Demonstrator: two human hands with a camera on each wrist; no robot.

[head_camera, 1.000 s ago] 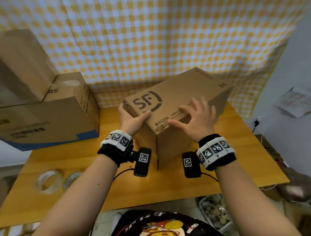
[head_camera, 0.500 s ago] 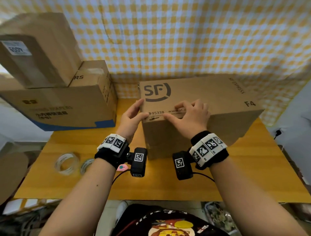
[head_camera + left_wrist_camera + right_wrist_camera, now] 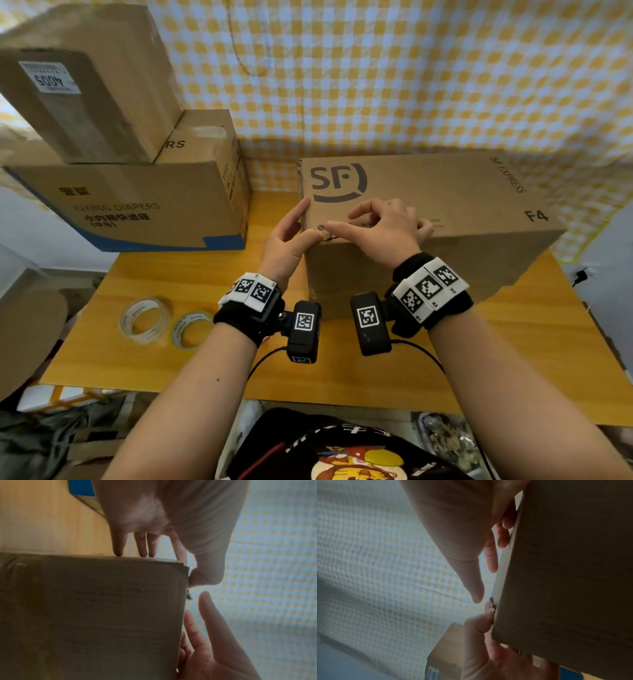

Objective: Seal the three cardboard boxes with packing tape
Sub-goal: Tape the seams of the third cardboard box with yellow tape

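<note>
1. The SF box (image 3: 428, 192) stands on the wooden table (image 3: 171, 274), right of centre, with its far side close to the checked cloth (image 3: 411, 85). The two tape rolls (image 3: 145, 320) lie flat at the near left, well apart from the box and with nothing touching them. Two more cartons (image 3: 137, 205) are stacked at the far left.
2. The left hand (image 3: 291, 236) is at the box's near-left corner. Its fingers lie straight against the left end and its thumb is on the top near edge. The right hand (image 3: 387, 229) rests on the top by the same edge, with arched fingertips on the cardboard and the thumb reaching toward the left thumb. Neither hand holds anything.
3. The corrugated board looks stiff along edges and corners, but a wide panel would probably give in the middle. The near-left corner is frayed — likely weaker there. The smooth faces should slide easily on the table. I cannot tell the weight. To turn or shift the box, hold it at the two ends or along the edges.
4. The long axis runs left to right. The logo face is up and reads from the near side, with the logo at the left end. No flap seam shows on top — which side needs taping cannot be told.
</note>
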